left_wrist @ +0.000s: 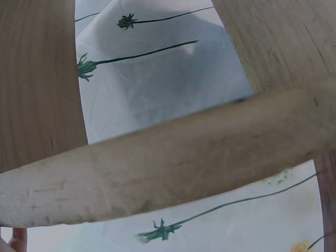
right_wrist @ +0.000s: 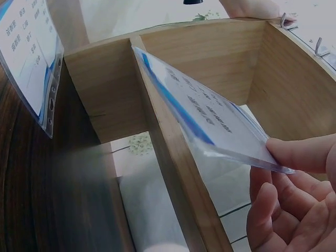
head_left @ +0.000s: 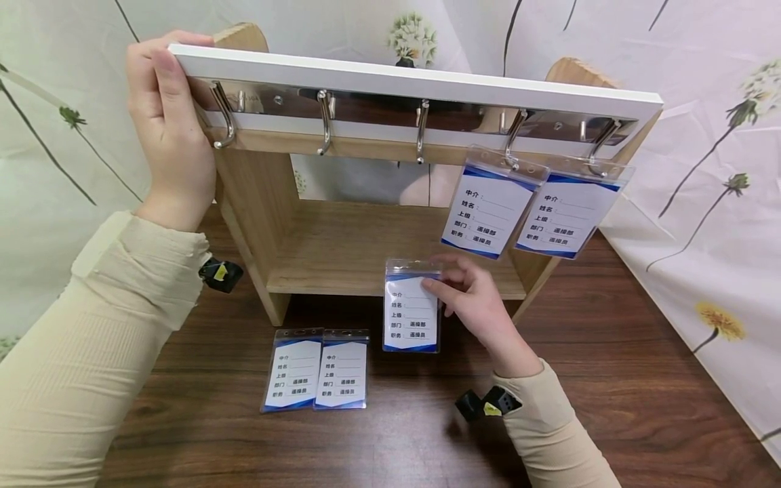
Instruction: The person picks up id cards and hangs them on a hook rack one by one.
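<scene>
My right hand (head_left: 472,295) pinches a badge holder (head_left: 412,315) by its right edge, thumb on the front, before the lower shelf of a wooden rack (head_left: 360,240). The right wrist view shows the same badge holder (right_wrist: 205,113) tilted between thumb and fingers. At the rack's upper left corner my left hand (head_left: 173,129) grips the end of the white board (head_left: 415,78). A badge holder (head_left: 488,207) hangs on the fourth hook from the left, another (head_left: 570,210) on the rightmost hook. Two more, one left (head_left: 293,371) and one right (head_left: 343,371), lie on the table.
The three left hooks, among them the middle hook (head_left: 422,132), carry nothing. The rack stands on a dark wood-grain table (head_left: 647,379). Behind it hangs a white cloth (head_left: 689,74) with a dandelion print. The left wrist view mostly shows a wooden side panel edge (left_wrist: 173,163).
</scene>
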`<state>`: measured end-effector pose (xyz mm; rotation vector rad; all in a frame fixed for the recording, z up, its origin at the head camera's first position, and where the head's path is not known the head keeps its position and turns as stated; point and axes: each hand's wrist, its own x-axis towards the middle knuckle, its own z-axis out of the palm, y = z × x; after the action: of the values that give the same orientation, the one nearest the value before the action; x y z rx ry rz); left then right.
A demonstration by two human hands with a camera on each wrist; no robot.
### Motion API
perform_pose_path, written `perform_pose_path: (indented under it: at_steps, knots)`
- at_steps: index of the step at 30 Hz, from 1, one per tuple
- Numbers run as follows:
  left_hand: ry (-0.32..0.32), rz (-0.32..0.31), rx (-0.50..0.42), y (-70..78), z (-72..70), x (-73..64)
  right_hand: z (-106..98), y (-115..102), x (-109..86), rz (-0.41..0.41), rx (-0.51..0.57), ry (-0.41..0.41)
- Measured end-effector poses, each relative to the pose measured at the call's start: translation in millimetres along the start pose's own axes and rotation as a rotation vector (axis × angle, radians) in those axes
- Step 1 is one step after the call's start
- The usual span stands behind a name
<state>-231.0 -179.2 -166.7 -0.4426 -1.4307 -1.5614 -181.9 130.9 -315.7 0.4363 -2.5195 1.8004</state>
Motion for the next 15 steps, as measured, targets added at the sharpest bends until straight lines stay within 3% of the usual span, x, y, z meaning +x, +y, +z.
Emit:
perform_pose_path:
  at_steps: [15]
  knots:
    - [0.015,-0.001,-0.050,0.6,1.2,-0.1,-9.4,-0.4,3.2,-0.023,0.047,0.033]
